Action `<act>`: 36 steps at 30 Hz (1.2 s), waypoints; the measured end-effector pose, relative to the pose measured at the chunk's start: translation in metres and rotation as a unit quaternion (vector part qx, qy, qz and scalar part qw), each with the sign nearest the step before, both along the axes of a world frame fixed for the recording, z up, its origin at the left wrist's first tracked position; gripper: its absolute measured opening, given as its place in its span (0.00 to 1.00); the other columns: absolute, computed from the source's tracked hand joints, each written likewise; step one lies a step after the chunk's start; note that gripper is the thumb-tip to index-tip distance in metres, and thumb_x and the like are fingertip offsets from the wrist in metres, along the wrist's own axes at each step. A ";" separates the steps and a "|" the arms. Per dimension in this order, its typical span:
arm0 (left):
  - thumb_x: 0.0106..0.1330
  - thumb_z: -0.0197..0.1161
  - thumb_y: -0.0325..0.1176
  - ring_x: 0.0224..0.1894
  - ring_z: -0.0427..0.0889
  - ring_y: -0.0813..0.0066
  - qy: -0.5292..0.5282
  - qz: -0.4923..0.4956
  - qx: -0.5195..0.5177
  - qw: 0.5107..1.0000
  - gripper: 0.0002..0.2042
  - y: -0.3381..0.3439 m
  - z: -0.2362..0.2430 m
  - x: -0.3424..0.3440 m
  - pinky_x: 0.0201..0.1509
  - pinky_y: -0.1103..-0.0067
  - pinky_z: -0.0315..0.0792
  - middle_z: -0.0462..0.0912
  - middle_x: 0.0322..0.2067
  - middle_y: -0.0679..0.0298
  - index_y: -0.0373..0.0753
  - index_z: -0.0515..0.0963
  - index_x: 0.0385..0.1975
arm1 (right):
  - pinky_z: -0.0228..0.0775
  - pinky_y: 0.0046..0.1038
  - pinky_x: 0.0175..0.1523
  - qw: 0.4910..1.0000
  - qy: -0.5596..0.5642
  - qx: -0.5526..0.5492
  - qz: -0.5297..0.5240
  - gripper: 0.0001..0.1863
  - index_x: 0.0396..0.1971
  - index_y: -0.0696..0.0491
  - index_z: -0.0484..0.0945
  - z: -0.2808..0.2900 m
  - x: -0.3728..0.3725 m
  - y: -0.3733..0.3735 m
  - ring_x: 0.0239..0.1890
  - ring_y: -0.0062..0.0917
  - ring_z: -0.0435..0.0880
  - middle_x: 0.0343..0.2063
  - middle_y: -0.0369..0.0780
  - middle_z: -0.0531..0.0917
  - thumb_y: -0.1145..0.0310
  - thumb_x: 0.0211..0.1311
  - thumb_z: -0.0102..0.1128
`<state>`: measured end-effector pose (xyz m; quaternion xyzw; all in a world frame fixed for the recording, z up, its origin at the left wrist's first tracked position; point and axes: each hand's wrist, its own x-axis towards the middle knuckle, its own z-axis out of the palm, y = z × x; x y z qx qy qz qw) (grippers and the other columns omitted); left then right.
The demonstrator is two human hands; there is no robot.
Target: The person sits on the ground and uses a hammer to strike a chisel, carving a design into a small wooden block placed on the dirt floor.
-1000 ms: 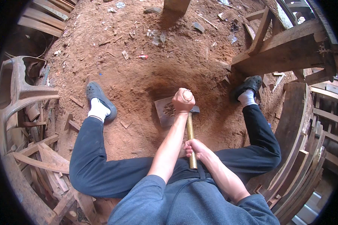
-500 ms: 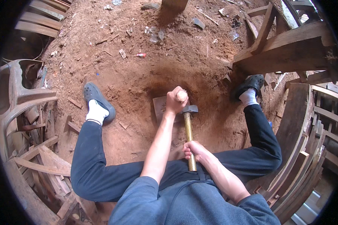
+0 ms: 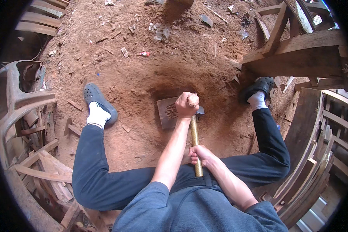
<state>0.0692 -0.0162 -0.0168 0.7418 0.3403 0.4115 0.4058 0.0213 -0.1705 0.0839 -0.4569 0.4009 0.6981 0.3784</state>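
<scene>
My left hand is closed around an upright wooden handle with a round, frayed top; whatever is at its lower end is hidden under the fist. Below and beside that hand a square wooden board lies in a hollow in the ground, with a dark, rough patterned patch on its face. Close to my lap, my right hand grips a hammer low on its yellowish patterned shaft. The hammer's metal head points away from me, partly covered by my left hand.
Brown sawdust-like ground with scraps spreads between my feet. A grey-brown plastic chair and loose wood offcuts are at left. On the right stand a heavy timber frame and stacked curved boards.
My left hand has shifted slightly right and toward me with the wooden handle, uncovering more of the board and hiding more of the hammer's head. The right hand stays in place.
</scene>
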 end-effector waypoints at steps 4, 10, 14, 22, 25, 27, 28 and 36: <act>0.46 0.63 0.26 0.23 0.77 0.56 0.034 0.075 0.015 0.997 0.08 -0.012 0.001 0.014 0.27 0.69 0.72 0.74 0.18 0.60 0.42 0.69 0.23 | 0.56 0.21 0.13 1.000 0.010 -0.009 -0.020 0.11 0.22 0.50 0.63 0.000 0.001 -0.002 0.08 0.15 0.59 0.09 0.30 0.61 0.82 0.44 0.52; 0.45 0.64 0.26 0.25 0.80 0.66 0.013 -0.185 -0.198 0.962 0.09 0.034 0.006 -0.010 0.28 0.76 0.72 0.76 0.20 0.59 0.37 0.69 0.21 | 0.56 0.21 0.14 1.000 -0.003 0.010 0.010 0.09 0.22 0.51 0.64 0.001 0.001 0.001 0.08 0.15 0.59 0.10 0.30 0.61 0.82 0.45 0.51; 0.45 0.69 0.23 0.24 0.73 0.87 0.001 -0.344 -0.311 0.886 0.12 0.078 -0.001 -0.022 0.28 0.85 0.68 0.74 0.18 0.73 0.40 0.70 0.23 | 0.56 0.21 0.14 1.000 0.002 0.019 0.013 0.10 0.23 0.51 0.63 0.003 0.001 0.000 0.08 0.15 0.59 0.10 0.30 0.61 0.82 0.45 0.52; 0.46 0.63 0.25 0.25 0.81 0.63 -0.015 -0.071 -0.056 0.996 0.07 0.025 0.008 -0.008 0.30 0.72 0.75 0.77 0.19 0.60 0.39 0.71 0.22 | 0.59 0.23 0.15 1.000 -0.004 0.020 0.011 0.06 0.18 0.54 0.65 -0.001 0.001 -0.003 0.09 0.16 0.60 0.10 0.31 0.62 0.81 0.45 0.51; 0.46 0.63 0.24 0.25 0.78 0.57 0.024 0.043 0.001 0.999 0.08 -0.005 0.008 0.001 0.29 0.68 0.73 0.76 0.20 0.60 0.41 0.70 0.23 | 0.58 0.23 0.15 1.000 -0.012 0.007 0.023 0.05 0.18 0.54 0.66 -0.003 0.001 -0.004 0.09 0.16 0.60 0.09 0.31 0.62 0.81 0.44 0.51; 0.47 0.62 0.24 0.25 0.79 0.55 0.039 0.097 -0.031 0.994 0.07 -0.010 0.005 0.006 0.30 0.68 0.73 0.76 0.21 0.58 0.40 0.71 0.24 | 0.58 0.23 0.15 0.999 -0.023 0.013 0.018 0.05 0.18 0.54 0.67 -0.004 0.001 -0.004 0.09 0.16 0.60 0.09 0.31 0.61 0.80 0.44 0.51; 0.48 0.62 0.24 0.25 0.79 0.54 0.043 0.122 -0.039 0.991 0.07 -0.011 0.004 0.009 0.30 0.68 0.73 0.77 0.21 0.57 0.40 0.71 0.24 | 0.58 0.23 0.15 0.999 -0.027 0.012 0.020 0.05 0.18 0.54 0.67 -0.005 0.001 -0.005 0.09 0.16 0.60 0.09 0.30 0.61 0.80 0.44 0.51; 0.45 0.66 0.26 0.23 0.77 0.65 0.021 0.034 -0.105 0.994 0.09 0.006 0.007 0.006 0.28 0.73 0.71 0.75 0.19 0.62 0.41 0.70 0.23 | 0.57 0.22 0.14 0.999 -0.024 0.022 0.000 0.10 0.15 0.51 0.62 -0.006 0.003 -0.004 0.08 0.16 0.59 0.08 0.31 0.60 0.81 0.44 0.50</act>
